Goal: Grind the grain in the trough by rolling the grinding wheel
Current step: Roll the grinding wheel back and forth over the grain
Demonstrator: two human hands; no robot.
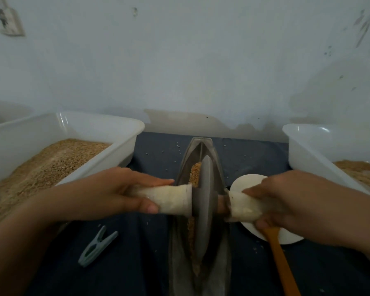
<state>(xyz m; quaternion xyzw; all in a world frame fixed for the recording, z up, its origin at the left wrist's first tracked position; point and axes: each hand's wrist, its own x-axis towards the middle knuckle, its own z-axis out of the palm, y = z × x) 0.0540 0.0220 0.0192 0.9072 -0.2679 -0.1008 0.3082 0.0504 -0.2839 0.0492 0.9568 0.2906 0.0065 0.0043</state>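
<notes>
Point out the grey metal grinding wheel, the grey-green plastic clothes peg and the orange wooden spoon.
grey metal grinding wheel [204, 201]: head view, flat disc face.
grey-green plastic clothes peg [95, 247]: head view, middle of body.
orange wooden spoon [281, 259]: head view, mid-handle.

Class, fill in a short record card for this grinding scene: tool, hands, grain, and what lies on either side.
tool: grinding wheel upright in the metal trough
left hand: grips the left wrapped handle
right hand: grips the right wrapped handle
grain: in the trough, left of the wheel
left side: white tub of grain, clothes peg
right side: second tub, white plate, orange spoon
</notes>
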